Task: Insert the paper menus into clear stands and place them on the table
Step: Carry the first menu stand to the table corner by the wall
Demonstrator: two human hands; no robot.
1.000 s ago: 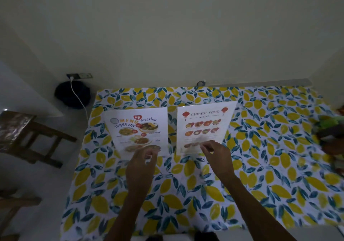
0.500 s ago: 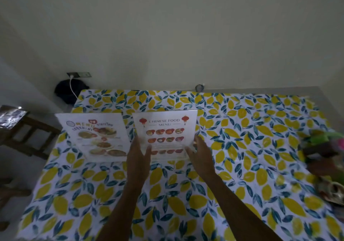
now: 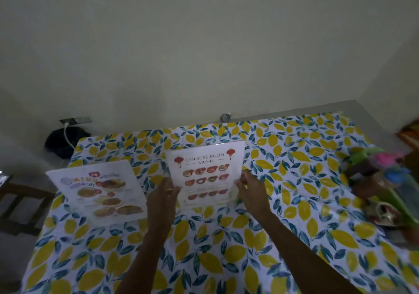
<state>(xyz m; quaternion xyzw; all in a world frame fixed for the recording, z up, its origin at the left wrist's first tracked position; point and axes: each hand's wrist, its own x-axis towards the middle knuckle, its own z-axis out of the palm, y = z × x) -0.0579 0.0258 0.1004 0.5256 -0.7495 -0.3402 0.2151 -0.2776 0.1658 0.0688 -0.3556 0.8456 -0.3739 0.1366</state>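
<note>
Two paper menus in clear stands stand upright on a table covered by a lemon-print cloth. The Chinese food menu is in the middle. My left hand grips its lower left edge and my right hand grips its lower right edge. The second menu, with Thai lettering and food pictures, stands apart to the left, untouched. The base of the middle stand is partly hidden by my hands.
A cluster of colourful items, green, pink and brown, sits at the table's right edge. A wooden chair stands left of the table. A dark round object and a wall socket with a white cable are behind the left corner.
My left hand left the Thai menu and joined my right hand on the Chinese food menu. The view shifted, so both menus now sit further left on the table.
</note>
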